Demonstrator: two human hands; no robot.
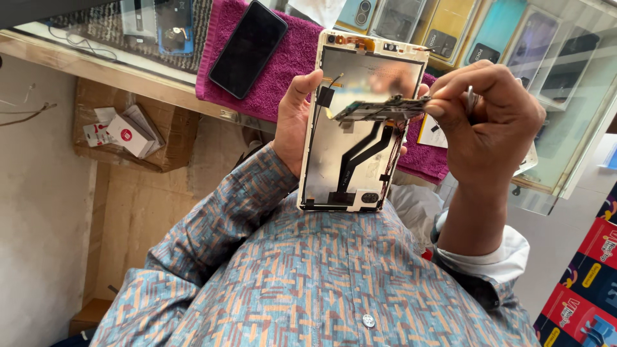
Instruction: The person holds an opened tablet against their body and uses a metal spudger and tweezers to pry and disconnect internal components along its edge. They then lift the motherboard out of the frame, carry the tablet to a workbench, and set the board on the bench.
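My left hand (294, 119) grips the left edge of an opened phone (360, 160) with its back cover off, held upright with the bare metal plate and black flex cables facing me. My right hand (491, 112) pinches a small green circuit board (379, 108) between thumb and fingers and holds it edge-on across the upper middle of the phone. A thin metal tool (471, 99) shows between the fingers of that hand. Thin wires run along the phone's right edge.
A magenta towel (270, 64) lies on the glass counter (128, 61) with a black phone (248, 48) face up on it. Boxed phones (450, 32) fill the display case beyond. A cardboard box (128, 132) with small cartons sits below left.
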